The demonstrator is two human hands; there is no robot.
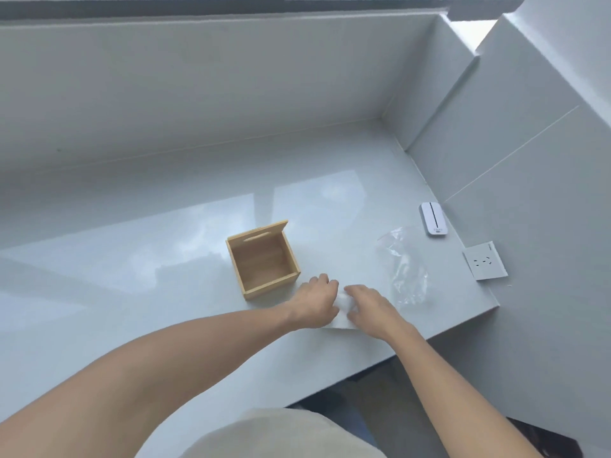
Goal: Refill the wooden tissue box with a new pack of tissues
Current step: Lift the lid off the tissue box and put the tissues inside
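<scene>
Hands (pixel 344 304) on flat tissues (pixel 342 320) beside open box (pixel 264 262)

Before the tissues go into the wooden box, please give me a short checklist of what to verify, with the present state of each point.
1. Wooden box open and empty: ok; the slotted lid stands behind it.
2. Tissues out of their wrapper: ok; the clear plastic wrapper lies apart on the right.
3. Both hands on the tissue stack: ok; left hand, right hand.
4. Stack squared to fit the box: cannot tell, the hands cover it.
5. Path from stack to box free: ok.
</scene>
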